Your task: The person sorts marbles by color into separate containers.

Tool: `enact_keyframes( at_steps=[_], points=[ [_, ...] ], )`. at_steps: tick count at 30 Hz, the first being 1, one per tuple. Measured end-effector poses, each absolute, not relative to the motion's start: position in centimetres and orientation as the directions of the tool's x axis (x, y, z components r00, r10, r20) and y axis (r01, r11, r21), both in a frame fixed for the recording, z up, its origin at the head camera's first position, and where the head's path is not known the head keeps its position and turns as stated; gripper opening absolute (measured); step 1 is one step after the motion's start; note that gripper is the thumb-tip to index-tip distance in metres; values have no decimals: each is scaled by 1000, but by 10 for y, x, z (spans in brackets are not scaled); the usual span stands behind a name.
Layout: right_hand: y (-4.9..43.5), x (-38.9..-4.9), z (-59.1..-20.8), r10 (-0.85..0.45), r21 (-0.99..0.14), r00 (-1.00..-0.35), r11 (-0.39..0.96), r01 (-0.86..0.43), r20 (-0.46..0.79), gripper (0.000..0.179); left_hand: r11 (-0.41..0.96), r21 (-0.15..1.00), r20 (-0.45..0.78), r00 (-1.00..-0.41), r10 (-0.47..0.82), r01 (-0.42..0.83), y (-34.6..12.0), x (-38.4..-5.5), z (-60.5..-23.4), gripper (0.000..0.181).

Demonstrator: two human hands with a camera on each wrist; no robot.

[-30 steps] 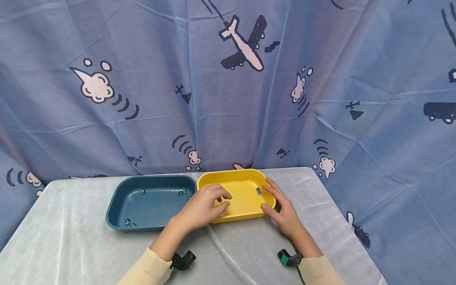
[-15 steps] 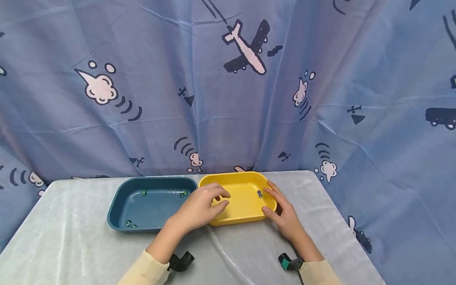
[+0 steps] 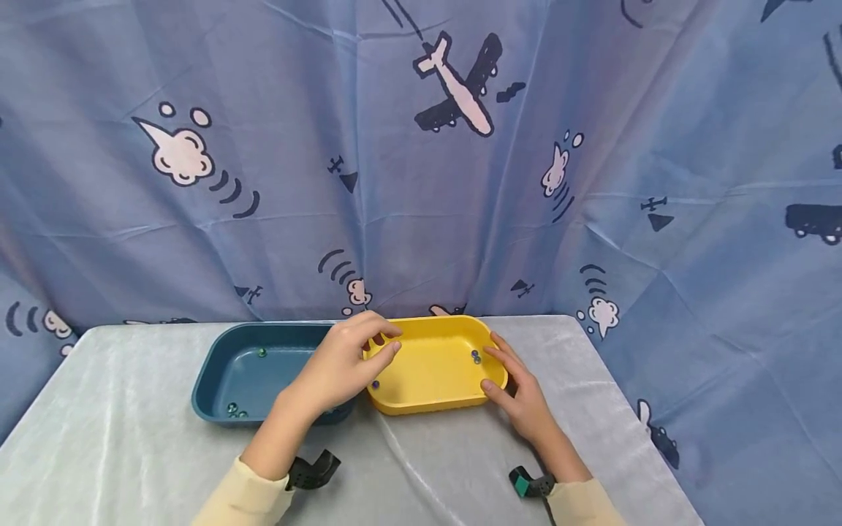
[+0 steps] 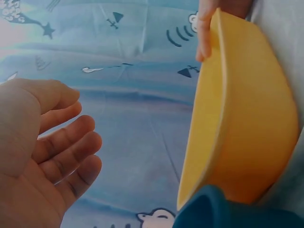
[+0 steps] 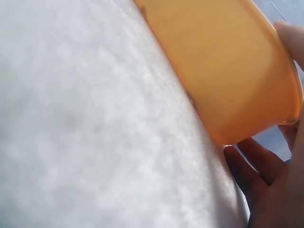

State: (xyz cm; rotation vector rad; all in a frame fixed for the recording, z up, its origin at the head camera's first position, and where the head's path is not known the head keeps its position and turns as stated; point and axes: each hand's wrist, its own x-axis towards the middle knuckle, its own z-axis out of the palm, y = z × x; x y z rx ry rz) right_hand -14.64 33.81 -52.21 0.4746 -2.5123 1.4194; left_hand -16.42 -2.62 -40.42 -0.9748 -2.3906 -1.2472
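Observation:
My left hand hovers above the place where the teal tray meets the yellow tray. Its fingers are loosely bent, and the left wrist view shows nothing held by the hand. At the yellow tray's right end, my right hand grips the rim; in the right wrist view, fingers lie against the outer wall. Inside the yellow tray are blue marbles near the right end and a dark blue marble at the left. Green marbles lie in the teal tray, partly hidden by my left arm.
Both trays stand side by side near the back edge of a table under a pale cloth. A blue printed curtain hangs behind and to the right. Black bands sit at both wrists.
My left hand has moved left, from over the yellow tray to above the trays' shared edge, uncovering the dark blue marble. My right hand stays on the yellow rim.

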Motion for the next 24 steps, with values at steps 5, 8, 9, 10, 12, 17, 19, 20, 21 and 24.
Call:
enact_keyframes(
  at_steps=[5,8,9,10,12,17,19,20,21,24],
  points=[
    [341,-147,-523,-175,-786,-922,483,-385,345,55,393,623,526,-734,429,677,-30,-165,-400,12],
    [339,-152,-521,-174,-786,-922,481,-387,347,54,399,621,535,-737,413,675,-33,-166,-398,12],
    [338,-154,-520,-177,-786,-921,482,-388,347,54,404,620,536,-739,408,673,-35,-166,-397,12],
    [337,-155,-520,-182,-784,-920,482,-391,347,54,410,619,535,-742,404,670,-36,-166,-397,12],
    [336,-156,-521,-194,-782,-916,477,-401,351,54,420,623,529,-751,396,660,-40,-164,-399,12],
    [336,-156,-523,-210,-781,-909,464,-417,360,54,442,636,514,-775,368,632,-50,-164,-403,13],
    [337,-155,-521,-203,-779,-913,477,-407,352,56,452,640,511,-783,355,622,-56,-167,-401,15],
    [338,-155,-520,-196,-779,-917,485,-398,346,57,459,639,509,-787,348,617,-61,-169,-399,16],
    [339,-155,-518,-187,-778,-922,495,-387,340,58,471,636,508,-791,341,611,-65,-171,-397,16],
    [343,-155,-509,-136,-750,-932,559,-352,336,58,519,611,516,-798,312,598,-88,-178,-391,21]
  ],
)
